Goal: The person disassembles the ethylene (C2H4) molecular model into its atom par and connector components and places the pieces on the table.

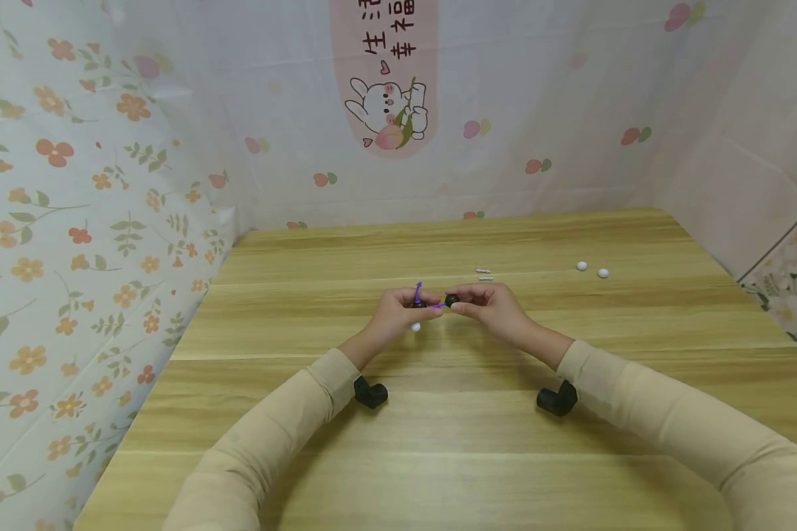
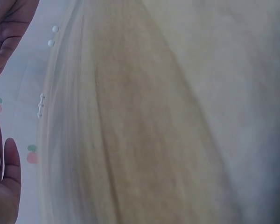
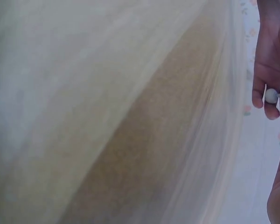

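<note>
Between the left hand (image 1: 400, 313) and the right hand (image 1: 494, 304), which face each other near one another above the table (image 1: 452, 428), a purple rod (image 1: 436, 305) bridges the gap. At the right hand's fingertips a black ball (image 1: 452, 300) is pinched between thumb and fingers, on the side toward the left hand. The rod's end reaches this ball; whether it sits inside a hole cannot be told.

Within the left hand, thumb and fingers are closed around a ball-and-rod piece (image 1: 421, 303), its dark centre partly hidden by the hand. Above that grip a purple upright rod (image 1: 418, 290) sticks up, and just below it a white ball (image 1: 415, 327) shows. From the right wrist, a pale ball (image 3: 271, 96) on a short stem appears beside the left hand's fingers, joined to something dark at the picture's edge.

Beyond the right hand, on its far side, lie two white connectors (image 1: 484, 275), side by side. Farther off to that hand's right rest a nearer loose ball (image 1: 603, 273) and, just beside it, another loose ball (image 1: 581, 265).
</note>
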`<move>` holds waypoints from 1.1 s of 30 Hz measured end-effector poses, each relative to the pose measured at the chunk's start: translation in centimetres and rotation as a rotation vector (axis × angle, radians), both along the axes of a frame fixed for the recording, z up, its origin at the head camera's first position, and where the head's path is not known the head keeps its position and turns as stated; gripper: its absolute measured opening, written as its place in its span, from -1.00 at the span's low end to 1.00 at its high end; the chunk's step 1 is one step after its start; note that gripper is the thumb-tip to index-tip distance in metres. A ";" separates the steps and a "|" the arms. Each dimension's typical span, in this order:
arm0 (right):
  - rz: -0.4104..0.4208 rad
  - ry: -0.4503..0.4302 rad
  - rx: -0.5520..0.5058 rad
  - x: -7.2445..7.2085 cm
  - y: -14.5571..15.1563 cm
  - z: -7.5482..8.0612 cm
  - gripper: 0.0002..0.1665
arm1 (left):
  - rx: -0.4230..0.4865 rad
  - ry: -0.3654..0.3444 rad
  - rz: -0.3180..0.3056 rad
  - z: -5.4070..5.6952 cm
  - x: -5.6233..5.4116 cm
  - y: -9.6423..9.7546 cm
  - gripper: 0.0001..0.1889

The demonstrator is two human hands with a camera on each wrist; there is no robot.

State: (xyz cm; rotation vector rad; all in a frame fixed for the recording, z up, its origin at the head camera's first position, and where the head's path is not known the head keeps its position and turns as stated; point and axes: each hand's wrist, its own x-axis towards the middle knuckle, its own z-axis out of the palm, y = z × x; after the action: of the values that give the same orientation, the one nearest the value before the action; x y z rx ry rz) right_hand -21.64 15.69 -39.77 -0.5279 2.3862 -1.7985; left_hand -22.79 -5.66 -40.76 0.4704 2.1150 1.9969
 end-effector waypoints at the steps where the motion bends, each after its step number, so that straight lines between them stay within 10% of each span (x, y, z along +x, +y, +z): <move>1: -0.005 -0.005 -0.002 0.0 0.0 -0.1 -0.63 | -0.011 0.005 -0.004 0.0 0.0 0.0 -0.78; 33: -0.090 -0.095 -0.122 0.8 0.0 -0.6 -0.59 | -0.118 0.191 0.013 0.3 -0.2 0.3 -0.87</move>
State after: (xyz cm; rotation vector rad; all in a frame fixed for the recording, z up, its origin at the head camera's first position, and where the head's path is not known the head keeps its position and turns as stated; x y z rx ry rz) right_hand -20.87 15.67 -40.35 -0.3435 2.2831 -1.9695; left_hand -22.95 -5.31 -40.49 0.6516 2.3373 1.8869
